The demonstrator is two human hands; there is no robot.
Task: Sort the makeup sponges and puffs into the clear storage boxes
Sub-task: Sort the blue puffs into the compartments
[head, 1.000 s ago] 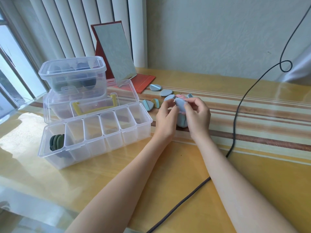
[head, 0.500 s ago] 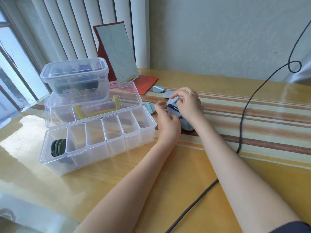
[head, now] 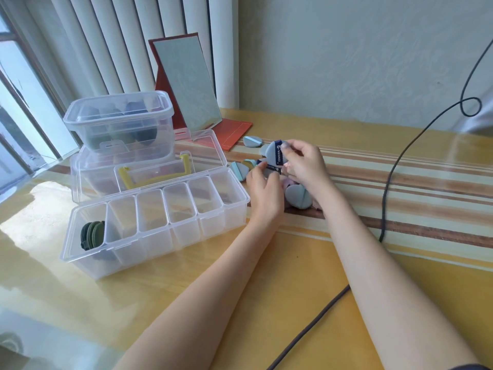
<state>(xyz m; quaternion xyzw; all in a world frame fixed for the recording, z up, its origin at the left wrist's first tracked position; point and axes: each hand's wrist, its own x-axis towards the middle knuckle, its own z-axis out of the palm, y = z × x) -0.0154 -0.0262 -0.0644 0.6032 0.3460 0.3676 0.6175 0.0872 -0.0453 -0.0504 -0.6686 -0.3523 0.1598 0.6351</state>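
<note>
I see a glossy yellow table (head: 306, 284) with a striped band running under both hands. A pale wall closes the far side, white blinds (head: 112, 44) hang at far left, and a red-backed mirror (head: 186, 84) stands beyond the hands. A black cable (head: 386, 188) runs to the right of my right hand.

My right hand (head: 304, 161) pinches a grey-blue puff (head: 274, 153) with a dark blue printed strap, raised off the table. My left hand (head: 264, 190), just below it, has fingers curled on a second puff (head: 268, 170) of the same kind. More puffs (head: 298, 196) lie under and beyond the hands.

Left of the left hand stands the divided box (head: 160, 236), lid open; dark green puffs (head: 92, 235) stand in its far-left compartment. Behind it a tub (head: 117, 121) holds dark puffs.
</note>
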